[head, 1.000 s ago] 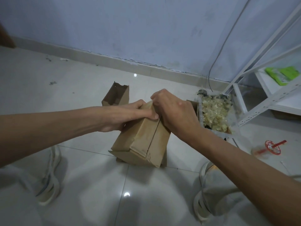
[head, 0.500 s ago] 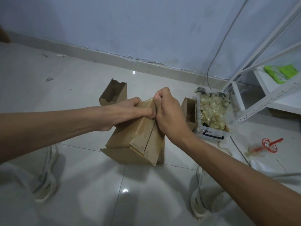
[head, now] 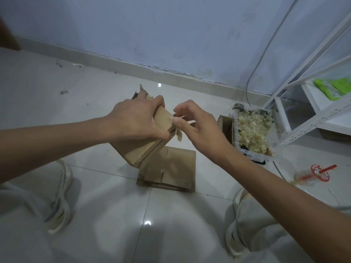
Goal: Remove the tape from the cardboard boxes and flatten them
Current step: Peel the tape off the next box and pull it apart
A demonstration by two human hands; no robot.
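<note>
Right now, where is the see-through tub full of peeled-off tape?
In the head view the clear plastic tub sits on the floor at the right, beside the right hand, between a small open cardboard box and the white metal shelf.

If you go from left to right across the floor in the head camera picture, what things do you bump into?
Left shoe → left hand gripping the cardboard box → right hand pinching the tape → clear bin of tape scraps → red-lidded cup → white shelf.
</note>
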